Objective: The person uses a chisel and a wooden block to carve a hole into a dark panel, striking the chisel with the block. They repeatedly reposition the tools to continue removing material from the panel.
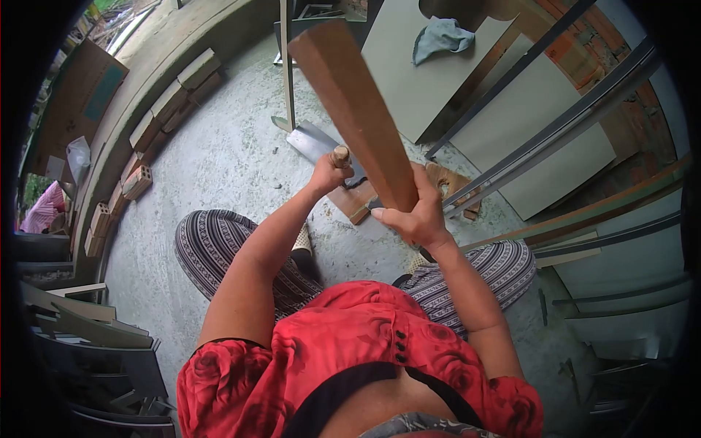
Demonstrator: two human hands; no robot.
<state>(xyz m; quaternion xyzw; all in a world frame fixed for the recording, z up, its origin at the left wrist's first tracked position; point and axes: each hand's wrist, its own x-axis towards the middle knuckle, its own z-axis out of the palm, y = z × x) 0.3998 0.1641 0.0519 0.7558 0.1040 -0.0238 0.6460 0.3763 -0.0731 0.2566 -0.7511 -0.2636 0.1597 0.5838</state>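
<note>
My left hand (332,174) is closed around the wooden handle (340,155) of what looks like a trowel. Its broad grey metal blade (309,139) points away to the upper left, low over the floor. In my right hand (418,212) is the lower end of a long, thick wooden block (358,109), tilted up toward the camera, its far end leaning left. The thumb lies along the block's left side and the fingers wrap the right. A flat brown piece of wood (353,202) lies beneath my hands, partly hidden by them.
Broken wood pieces (447,179) lie beyond my right hand. Large pale panels (540,131) and long metal bars (562,120) lean at the right, with a blue cloth (442,38) on one panel. Bricks (137,181) line the left ledge. Metal frames (95,328) crowd the lower left.
</note>
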